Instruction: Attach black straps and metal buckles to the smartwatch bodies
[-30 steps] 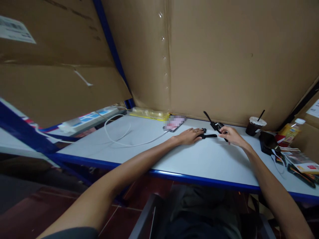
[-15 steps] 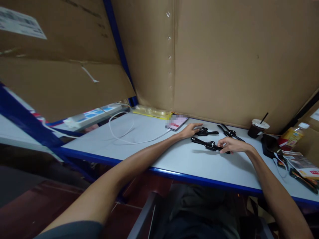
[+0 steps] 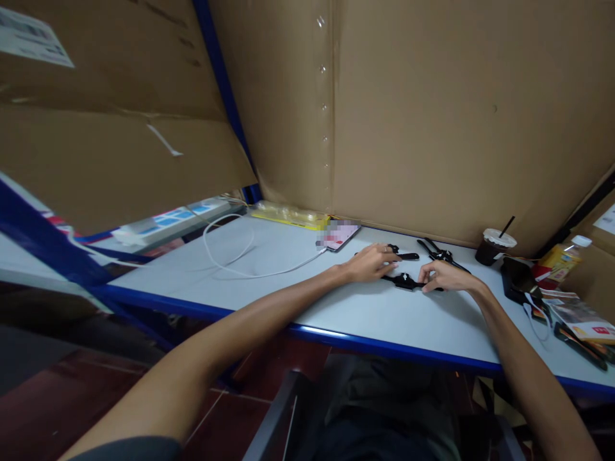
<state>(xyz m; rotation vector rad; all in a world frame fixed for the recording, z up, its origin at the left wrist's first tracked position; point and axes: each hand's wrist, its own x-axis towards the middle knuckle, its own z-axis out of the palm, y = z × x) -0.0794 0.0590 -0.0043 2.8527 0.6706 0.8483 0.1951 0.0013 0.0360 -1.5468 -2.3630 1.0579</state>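
Note:
A black two-handled tool (image 3: 406, 281) lies at the front of the grey table. My right hand (image 3: 444, 276) pinches its right handle. Over its left handle is my left hand (image 3: 372, 262), fingers partly spread and hiding that end; whether it touches the handle is hard to tell. Just behind my left hand lies a second black tool (image 3: 408, 256), partly covered by the hand. Further back to the right, more black tools (image 3: 442, 254) lie crossed over each other.
A phone (image 3: 342, 235) with a white cable (image 3: 269, 275) lies left of the tools, beside a yellow-edged clear package (image 3: 288, 215). To the right stand a dark drink cup (image 3: 494, 248), a black tray (image 3: 519, 279) and a bottle (image 3: 560, 262). Cardboard (image 3: 408, 128) walls the back.
My left hand has moved from the rear tool toward me, over the left handle of the front tool. My right hand still holds the right handle.

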